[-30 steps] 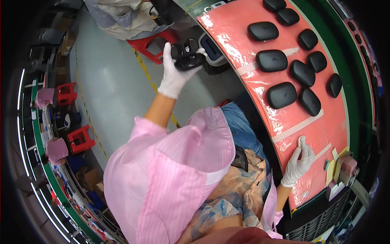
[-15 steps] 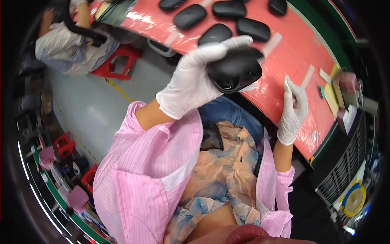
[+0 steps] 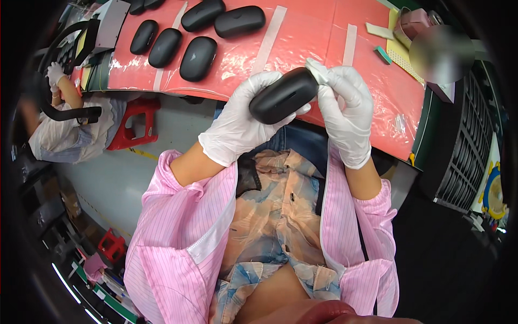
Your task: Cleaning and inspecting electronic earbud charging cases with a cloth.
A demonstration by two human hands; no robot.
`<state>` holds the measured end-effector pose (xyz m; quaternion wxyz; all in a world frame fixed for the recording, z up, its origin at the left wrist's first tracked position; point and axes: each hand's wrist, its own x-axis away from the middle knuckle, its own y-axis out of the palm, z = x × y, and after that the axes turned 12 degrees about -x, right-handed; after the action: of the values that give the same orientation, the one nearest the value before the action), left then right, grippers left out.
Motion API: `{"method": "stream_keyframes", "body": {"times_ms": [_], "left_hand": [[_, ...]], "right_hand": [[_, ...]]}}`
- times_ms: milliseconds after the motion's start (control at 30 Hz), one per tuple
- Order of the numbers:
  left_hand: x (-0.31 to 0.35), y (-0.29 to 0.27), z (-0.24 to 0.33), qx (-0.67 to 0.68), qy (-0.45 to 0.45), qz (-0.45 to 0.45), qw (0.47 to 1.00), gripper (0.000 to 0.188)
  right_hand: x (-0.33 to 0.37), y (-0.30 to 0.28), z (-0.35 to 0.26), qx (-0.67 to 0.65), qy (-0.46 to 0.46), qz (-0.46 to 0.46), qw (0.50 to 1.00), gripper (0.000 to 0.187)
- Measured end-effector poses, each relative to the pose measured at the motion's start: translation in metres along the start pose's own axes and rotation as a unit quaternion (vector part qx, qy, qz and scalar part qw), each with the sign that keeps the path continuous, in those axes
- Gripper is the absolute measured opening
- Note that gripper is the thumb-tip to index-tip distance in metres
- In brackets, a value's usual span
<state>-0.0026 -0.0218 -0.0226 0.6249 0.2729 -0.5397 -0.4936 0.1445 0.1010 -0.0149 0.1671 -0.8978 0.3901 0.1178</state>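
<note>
One black case (image 3: 284, 97), contents hidden, left hand (image 3: 237, 120) curled round it; right hand (image 3: 349, 110) pinching white wipe (image 3: 317, 71)

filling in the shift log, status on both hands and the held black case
Left hand gripping black case. Right hand pinching white cloth at case's end. Nothing seen in the way; other cases off left on red mat.
</note>
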Motion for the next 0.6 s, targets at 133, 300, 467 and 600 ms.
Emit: {"method": "stream_keyframes", "body": {"times_ms": [133,300,467,600], "left_hand": [[0.003,0.007,0.002,-0.008,-0.01,0.002,1.0,0.04],[0.002,0.017,-0.008,-0.417,0.259,0.113,0.864,0.062],[0.001,0.011,-0.011,-0.699,0.425,0.168,0.55,0.078],[0.003,0.02,-0.002,-0.764,0.471,0.184,0.402,0.074]], "right_hand": [[0.003,0.001,0.012,-0.137,0.058,-0.023,0.989,0.03],[0.001,-0.003,0.007,-0.381,0.259,0.132,0.878,0.032],[0.008,0.01,0.001,-0.347,0.299,0.011,0.889,0.035],[0.006,0.023,-0.01,0.054,-0.046,0.068,0.995,0.039]]}}
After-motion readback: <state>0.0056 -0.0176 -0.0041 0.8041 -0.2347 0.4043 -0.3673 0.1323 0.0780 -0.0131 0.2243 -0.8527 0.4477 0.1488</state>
